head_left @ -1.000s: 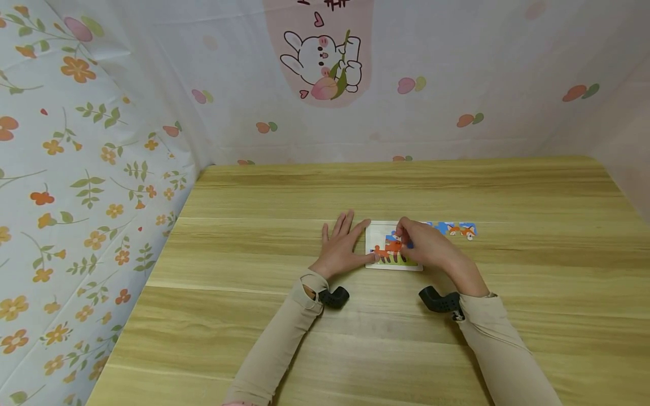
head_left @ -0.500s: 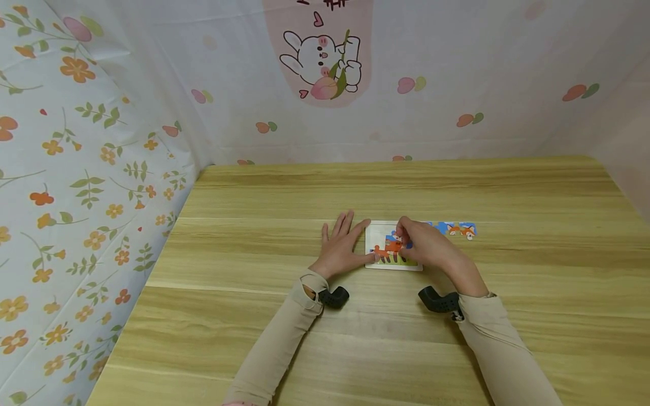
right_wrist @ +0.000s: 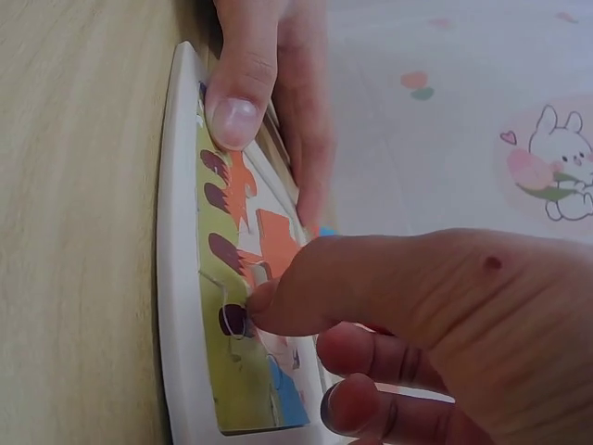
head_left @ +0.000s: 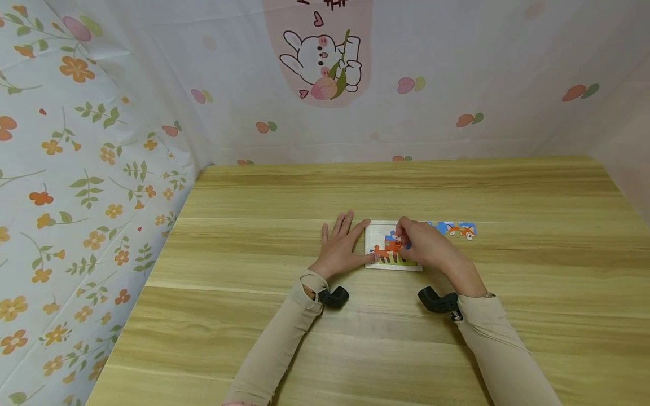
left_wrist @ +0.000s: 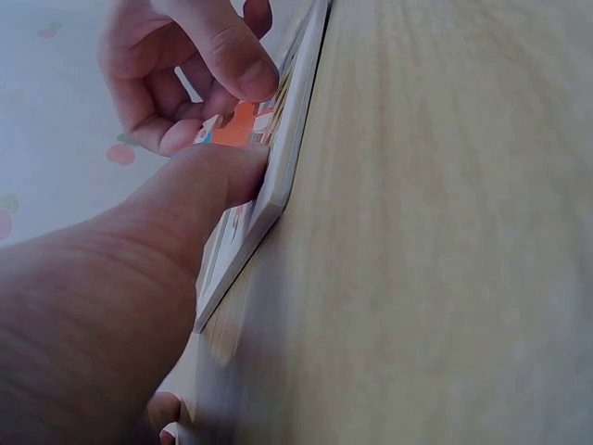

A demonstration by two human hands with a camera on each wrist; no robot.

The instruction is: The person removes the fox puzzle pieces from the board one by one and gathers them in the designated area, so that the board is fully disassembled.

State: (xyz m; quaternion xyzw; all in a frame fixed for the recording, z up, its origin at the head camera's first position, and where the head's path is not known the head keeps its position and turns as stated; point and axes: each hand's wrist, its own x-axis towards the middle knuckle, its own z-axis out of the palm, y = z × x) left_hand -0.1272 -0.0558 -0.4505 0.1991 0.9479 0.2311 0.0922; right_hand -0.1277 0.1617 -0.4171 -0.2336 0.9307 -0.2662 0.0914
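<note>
A small fox jigsaw puzzle in a white frame tray (head_left: pixel 393 268) lies flat on the table. Its lower part holds fitted pieces with orange fox legs on green grass. My left hand (head_left: pixel 341 250) is spread at the tray's left side, its thumb pressing the lower left corner of the picture. Over the tray's right half, my right hand (head_left: pixel 430 243) pinches an orange and blue puzzle piece (right_wrist: pixel 276 239) between thumb and fingers. That piece stands tilted just above the fitted ones in the right wrist view. The right hand hides the tray's upper right part.
Several loose puzzle pieces (head_left: pixel 461 229) with fox faces and blue sky lie in a row right of the tray, partly behind the right hand. A printed white cloth (head_left: pixel 203 129) hangs behind the wooden table (head_left: pixel 284 197), and a flowered one hangs at left.
The puzzle piece pinched in my right hand has shifted very slightly left. Both hands and the tray otherwise look the same.
</note>
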